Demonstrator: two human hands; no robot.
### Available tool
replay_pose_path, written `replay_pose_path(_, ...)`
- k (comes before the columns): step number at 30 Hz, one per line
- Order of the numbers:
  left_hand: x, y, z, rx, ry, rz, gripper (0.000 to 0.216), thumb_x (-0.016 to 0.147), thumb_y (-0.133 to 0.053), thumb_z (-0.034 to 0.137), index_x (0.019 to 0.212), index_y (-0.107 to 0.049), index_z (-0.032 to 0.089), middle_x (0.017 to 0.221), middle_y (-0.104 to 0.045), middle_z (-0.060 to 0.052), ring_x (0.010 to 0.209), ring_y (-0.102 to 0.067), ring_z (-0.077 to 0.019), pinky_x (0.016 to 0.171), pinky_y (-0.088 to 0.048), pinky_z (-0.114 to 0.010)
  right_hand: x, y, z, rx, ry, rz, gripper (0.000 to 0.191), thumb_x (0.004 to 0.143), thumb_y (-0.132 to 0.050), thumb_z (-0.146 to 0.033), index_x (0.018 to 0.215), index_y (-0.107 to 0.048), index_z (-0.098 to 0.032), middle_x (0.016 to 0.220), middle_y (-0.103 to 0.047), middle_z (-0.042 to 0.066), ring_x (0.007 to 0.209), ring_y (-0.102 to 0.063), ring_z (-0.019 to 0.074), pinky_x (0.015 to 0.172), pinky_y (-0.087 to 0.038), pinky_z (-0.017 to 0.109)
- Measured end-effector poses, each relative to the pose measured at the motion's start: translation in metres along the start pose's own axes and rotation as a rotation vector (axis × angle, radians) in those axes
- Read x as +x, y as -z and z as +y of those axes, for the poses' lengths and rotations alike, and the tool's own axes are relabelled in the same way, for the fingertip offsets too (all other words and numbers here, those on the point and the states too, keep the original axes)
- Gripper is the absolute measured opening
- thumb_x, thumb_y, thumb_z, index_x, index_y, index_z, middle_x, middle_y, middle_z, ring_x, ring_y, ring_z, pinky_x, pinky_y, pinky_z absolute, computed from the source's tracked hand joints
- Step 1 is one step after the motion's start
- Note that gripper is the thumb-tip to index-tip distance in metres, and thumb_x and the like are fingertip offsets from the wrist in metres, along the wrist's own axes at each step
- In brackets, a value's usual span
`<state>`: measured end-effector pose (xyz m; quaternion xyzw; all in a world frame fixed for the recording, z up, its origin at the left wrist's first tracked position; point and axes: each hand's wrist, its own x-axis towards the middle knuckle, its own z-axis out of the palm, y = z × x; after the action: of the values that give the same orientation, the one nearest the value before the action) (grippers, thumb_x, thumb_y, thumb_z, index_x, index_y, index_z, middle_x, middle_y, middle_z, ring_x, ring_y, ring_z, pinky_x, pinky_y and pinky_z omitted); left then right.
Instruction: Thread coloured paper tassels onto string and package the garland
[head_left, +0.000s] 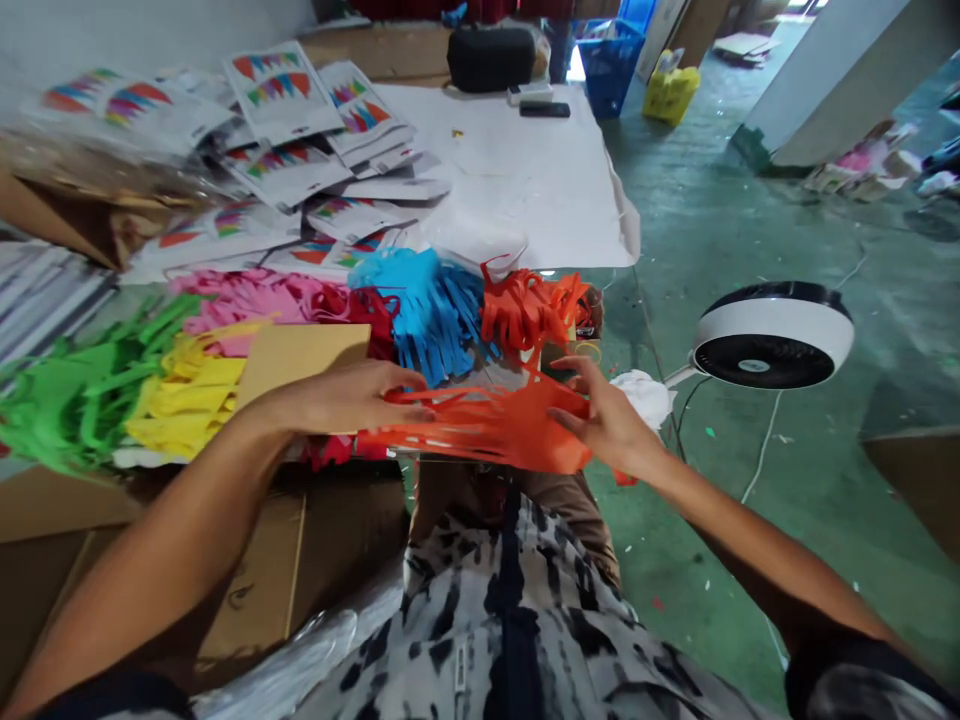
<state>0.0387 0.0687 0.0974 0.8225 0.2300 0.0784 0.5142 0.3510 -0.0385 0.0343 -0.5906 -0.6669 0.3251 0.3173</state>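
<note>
An orange fringed tassel [517,425] is stretched sideways in front of my body, slightly blurred. My right hand [607,410] grips its broad uncut end, thumb in front and fingers spread behind. At the other end, my left hand [356,398] has thin orange strips between thumb and fingers. Just beyond lie a bunch of blue tassels [424,310] and a pile of orange-red tassels [529,305]. Left of these are dark red tassels [375,315], pink tassels [255,298], yellow tassels [187,390] and green tassels [82,385]. A tan card [300,360] rests beside my left wrist.
Printed packets [281,95] are heaped on the white-covered table [540,160], with a black case [491,58] behind. A white-and-black fan [772,335] stands at right. Cardboard [255,580] sits below my left arm. Beyond are a blue basket [609,65] and yellow bag [671,92].
</note>
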Motion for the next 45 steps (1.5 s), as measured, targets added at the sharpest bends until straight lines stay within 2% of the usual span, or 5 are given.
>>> replay_pose_path(9, 0.025, -0.133, -0.027, 0.708, -0.189, 0.150, 0.087, 0.089, -0.075, 0.060, 0.159, -0.049, 0.014, 0.163, -0.049, -0.022, 0.156, -0.042, -0.0374, 0.127, -0.039, -0.059, 0.001, -0.022, 0.006, -0.327, 0.046, 0.011, 0.055, 0.091, -0.058, -0.024, 0.146, -0.048, -0.020, 0.127, -0.072, 0.018, 0.108, -0.073, 0.0341, 0.084, -0.060, 0.047)
replay_pose_path(18, 0.008, -0.163, -0.049, 0.862, -0.193, 0.469, 0.039, 0.102, -0.059, 0.017, 0.139, -0.069, 0.022, 0.149, -0.066, -0.012, 0.140, -0.063, -0.0289, 0.110, -0.059, -0.046, -0.051, -0.029, -0.005, -0.586, 0.451, -0.056, 0.049, 0.099, -0.065, -0.035, 0.145, -0.059, -0.020, 0.141, -0.068, 0.017, 0.135, -0.059, 0.0373, 0.114, -0.047, 0.061)
replay_pose_path(29, -0.004, -0.128, -0.023, 0.862, -0.313, 0.671, 0.049, 0.099, -0.064, 0.011, 0.142, -0.064, 0.035, 0.118, -0.083, 0.002, 0.115, -0.075, -0.0208, 0.116, -0.047, -0.049, -0.056, -0.002, -0.006, -0.584, 0.536, 0.221, 0.043, 0.098, -0.058, -0.017, 0.138, -0.067, -0.030, 0.119, -0.080, 0.007, 0.112, -0.074, 0.0290, 0.103, -0.054, 0.052)
replay_pose_path(40, 0.037, 0.035, 0.087, 0.881, -0.251, 0.725, 0.032, 0.100, -0.066, 0.041, 0.106, -0.083, 0.015, 0.092, -0.081, -0.005, 0.093, -0.079, -0.0264, 0.090, -0.060, -0.049, 0.052, 0.087, -0.104, -0.704, 0.559, 0.456, 0.038, 0.107, -0.047, -0.033, 0.123, -0.079, -0.020, 0.111, -0.080, 0.010, 0.111, -0.073, 0.0325, 0.096, -0.054, 0.051)
replay_pose_path(45, 0.021, 0.054, 0.107, 1.153, -0.409, 0.747, 0.050, 0.107, -0.038, 0.039, 0.137, -0.072, 0.017, 0.118, -0.073, 0.000, 0.130, -0.068, -0.0305, 0.108, -0.049, -0.056, 0.043, 0.094, -0.126, -0.720, 0.547, 0.539, 0.043, 0.112, -0.037, -0.039, 0.133, -0.074, -0.036, 0.129, -0.075, 0.000, 0.131, -0.066, 0.0326, 0.120, -0.042, 0.054)
